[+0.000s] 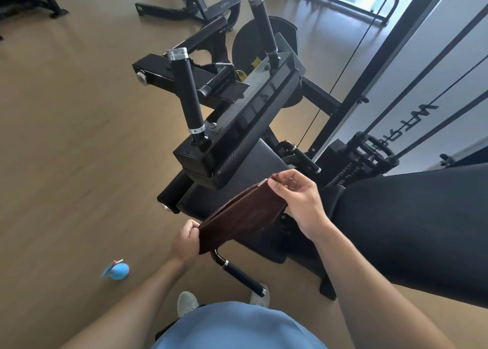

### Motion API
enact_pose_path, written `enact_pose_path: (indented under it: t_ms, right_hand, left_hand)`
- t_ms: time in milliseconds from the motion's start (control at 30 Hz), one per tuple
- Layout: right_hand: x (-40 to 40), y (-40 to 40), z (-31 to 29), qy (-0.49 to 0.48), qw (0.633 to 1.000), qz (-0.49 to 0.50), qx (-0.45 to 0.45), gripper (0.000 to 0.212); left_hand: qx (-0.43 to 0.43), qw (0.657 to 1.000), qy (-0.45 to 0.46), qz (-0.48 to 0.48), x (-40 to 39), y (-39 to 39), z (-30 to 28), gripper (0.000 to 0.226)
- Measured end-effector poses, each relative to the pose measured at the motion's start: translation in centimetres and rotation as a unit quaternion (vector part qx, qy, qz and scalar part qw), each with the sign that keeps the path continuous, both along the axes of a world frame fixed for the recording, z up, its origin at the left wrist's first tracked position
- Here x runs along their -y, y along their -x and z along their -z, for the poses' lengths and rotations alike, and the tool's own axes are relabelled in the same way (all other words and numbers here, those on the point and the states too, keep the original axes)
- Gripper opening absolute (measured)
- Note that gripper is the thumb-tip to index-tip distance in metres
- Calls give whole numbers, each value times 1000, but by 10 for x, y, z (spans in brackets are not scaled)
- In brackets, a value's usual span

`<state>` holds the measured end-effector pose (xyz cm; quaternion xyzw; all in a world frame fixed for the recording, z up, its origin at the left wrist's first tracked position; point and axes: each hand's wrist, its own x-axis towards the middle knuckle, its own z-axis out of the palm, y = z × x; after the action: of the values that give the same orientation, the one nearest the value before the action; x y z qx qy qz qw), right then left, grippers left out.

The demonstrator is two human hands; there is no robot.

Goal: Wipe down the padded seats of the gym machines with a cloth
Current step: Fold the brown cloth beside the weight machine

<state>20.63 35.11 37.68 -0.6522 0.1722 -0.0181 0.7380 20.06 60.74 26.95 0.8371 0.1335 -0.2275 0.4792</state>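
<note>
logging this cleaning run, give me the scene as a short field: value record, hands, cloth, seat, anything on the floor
setting: gym with a wood-look floor
cloth: dark brown cloth, folded, stretched between both hands above the seat
left hand: left hand grips the cloth's lower corner
right hand: right hand pinches the cloth's upper edge
seat: black padded seat below the cloth, not touched by it
machine: two upright black handles on a padded bar
floor item: small blue object beside the left arm
</note>
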Motion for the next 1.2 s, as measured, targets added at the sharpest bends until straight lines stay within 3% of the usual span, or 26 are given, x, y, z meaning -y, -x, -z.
enact_pose_path:
  t_ms: [167,367,500,667,867,1033,1100,1200]
  right_hand:
    - [7,-2,11,5,998,55,-33,8]
    - [3,-2,30,-7,996,60,-68,8]
    - [-1,-3,35,10,994,61,-90,13]
    - [5,-7,40,18,990,94,-105,12]
    - [5,-11,42,19,979,161,-120,12]
    - [9,-26,46,30,970,183,-160,16]
    - [-4,-25,50,58,973,154,-159,16]
    - [-35,-8,60,65,986,72,-134,12]
  left_hand:
    - [53,998,34,-27,-8,-3,-5,22]
    - [154,987,-36,-9,-21,-1,0,12]
    - [227,968,-87,-59,-27,-4,-4,13]
    - [90,996,2,8,-27,-2,-12,9]
    - [-4,994,11,109,-19,-7,-15,17]
    - [-94,986,126,-63,20,-17,-25,31]
    - [-139,961,183,-156,39,-20,-29,25]
    - [-157,938,238,-195,64,-23,-39,20]
